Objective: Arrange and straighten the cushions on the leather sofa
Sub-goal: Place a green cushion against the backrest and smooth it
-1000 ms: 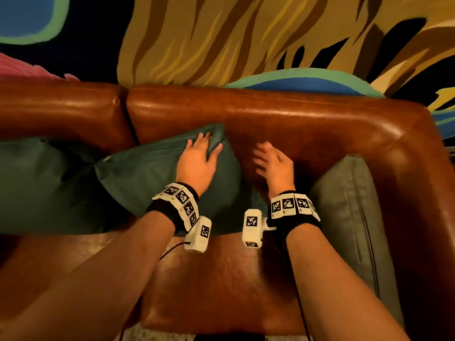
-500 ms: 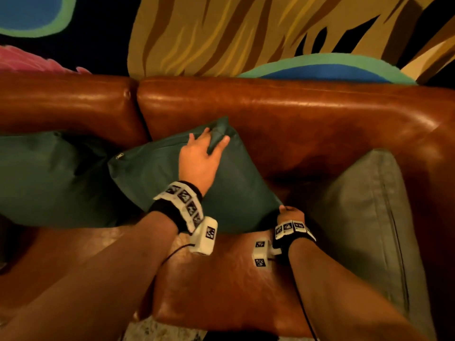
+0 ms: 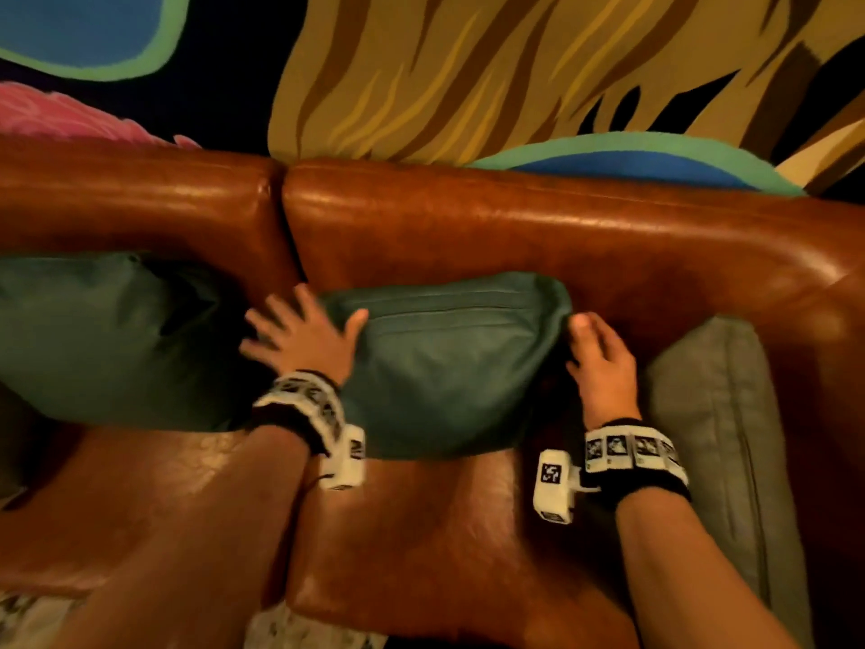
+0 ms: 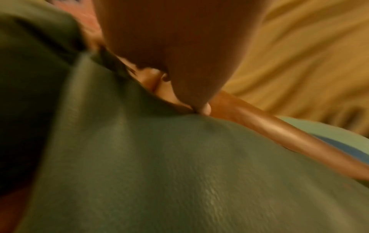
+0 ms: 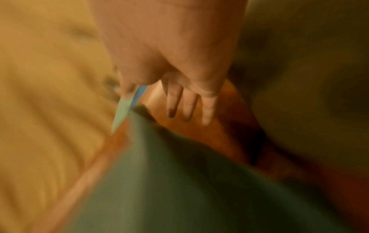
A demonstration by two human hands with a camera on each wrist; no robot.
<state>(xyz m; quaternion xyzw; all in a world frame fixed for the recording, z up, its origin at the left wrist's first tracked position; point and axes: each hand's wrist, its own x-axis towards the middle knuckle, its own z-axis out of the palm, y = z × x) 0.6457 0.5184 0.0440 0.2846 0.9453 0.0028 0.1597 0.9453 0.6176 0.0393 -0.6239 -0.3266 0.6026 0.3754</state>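
A teal cushion (image 3: 444, 367) stands level against the backrest of the brown leather sofa (image 3: 538, 236), in the middle of the head view. My left hand (image 3: 299, 334) is at its upper left corner, fingers spread, thumb lying on the cushion. My right hand (image 3: 597, 351) is at its right edge, thumb touching the upper right corner. In the right wrist view the fingers (image 5: 187, 107) are straight over the leather beside the cushion (image 5: 179, 181). The left wrist view is blurred; a fingertip (image 4: 205, 108) presses the cushion's (image 4: 179, 173) top edge.
A second teal cushion (image 3: 93, 339) leans on the backrest at the left. A grey-green cushion (image 3: 716, 437) stands against the right armrest (image 3: 824, 367). The seat (image 3: 421, 531) in front is bare leather. A patterned rug (image 3: 468, 72) lies behind the sofa.
The middle cushion has turned from tilted to level and shifted right. My left hand slid to its left corner. My right hand rose from the lower right corner to the upper right edge.
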